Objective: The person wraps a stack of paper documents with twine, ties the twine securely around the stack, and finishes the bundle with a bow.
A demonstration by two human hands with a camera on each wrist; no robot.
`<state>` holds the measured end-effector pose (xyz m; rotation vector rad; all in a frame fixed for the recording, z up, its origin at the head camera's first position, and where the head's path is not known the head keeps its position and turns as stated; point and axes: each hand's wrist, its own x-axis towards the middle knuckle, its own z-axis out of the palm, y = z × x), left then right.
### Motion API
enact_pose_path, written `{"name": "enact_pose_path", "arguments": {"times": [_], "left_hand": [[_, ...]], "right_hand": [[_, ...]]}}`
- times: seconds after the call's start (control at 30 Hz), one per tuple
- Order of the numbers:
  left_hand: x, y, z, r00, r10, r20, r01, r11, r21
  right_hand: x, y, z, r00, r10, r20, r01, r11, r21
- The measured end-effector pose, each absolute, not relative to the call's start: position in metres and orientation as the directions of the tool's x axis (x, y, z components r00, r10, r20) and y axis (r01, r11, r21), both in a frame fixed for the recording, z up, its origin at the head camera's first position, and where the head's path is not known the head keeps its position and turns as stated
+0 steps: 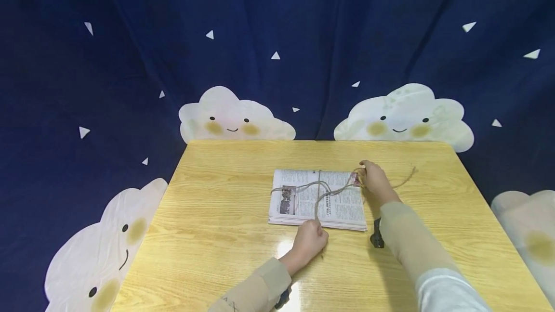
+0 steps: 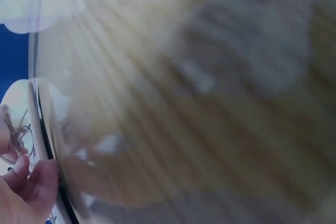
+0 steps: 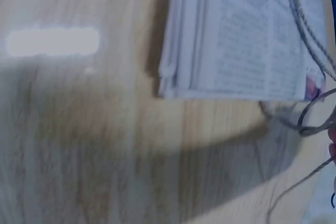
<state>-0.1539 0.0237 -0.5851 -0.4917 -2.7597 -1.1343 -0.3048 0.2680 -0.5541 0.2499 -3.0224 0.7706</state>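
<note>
The newspapers [image 1: 305, 204] are showing black print on white; the string [image 1: 329, 192] is looking tan, the bench [image 1: 217, 196] yellow and wood-grained, the far curtain [image 1: 260, 18] navy with white triangles.

The head view is bright and evenly lit, its tabletop [image 1: 208, 244] carrying 2 white glare patches by the left sleeve [image 1: 256, 288] and a soft shadow beside the right sleeve [image 1: 416, 240]. Both wrist views are hazier; in the left one, the wood grain smears out of focus. The right one shows 1 rectangular reflection (nearly pure white) and a broad shadow near the newspapers [image 3: 241, 40], their print blurred.
</note>
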Motion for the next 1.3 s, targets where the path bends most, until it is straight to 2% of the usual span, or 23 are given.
{"name": "enact_pose_path", "arguments": {"times": [0.1, 0.27, 0.5, 0.7, 1.1, 1.3], "left_hand": [[-0.152, 0.025, -0.588, -0.904, 0.32, 0.284, 0.427, 0.689, 0.585], [-0.149, 0.027, -0.589, -0.846, 0.407, 0.344, 0.527, 0.735, 0.426], [-0.146, 0.031, -0.59, -0.824, 0.45, 0.345, 0.554, 0.768, 0.322], [-0.151, 0.03, -0.586, -0.813, 0.468, 0.346, 0.556, 0.8, 0.227], [-0.171, 0.004, -0.582, -0.856, 0.42, 0.302, 0.505, 0.807, 0.306], [-0.184, -0.009, -0.587, -0.852, 0.431, 0.297, 0.506, 0.821, 0.263]], "right_hand": [[-0.311, 0.26, -0.553, -0.983, -0.178, 0.042, -0.175, 0.849, -0.499], [-0.312, 0.247, -0.555, -0.977, -0.211, -0.003, -0.187, 0.869, -0.459], [-0.309, 0.241, -0.561, -0.974, -0.216, -0.069, -0.174, 0.907, -0.384], [-0.308, 0.242, -0.56, -0.97, -0.233, -0.067, -0.195, 0.913, -0.358], [-0.287, 0.242, -0.557, -0.962, -0.269, -0.054, -0.246, 0.931, -0.27], [-0.269, 0.236, -0.551, -0.971, -0.225, -0.078, -0.197, 0.943, -0.269]]}}
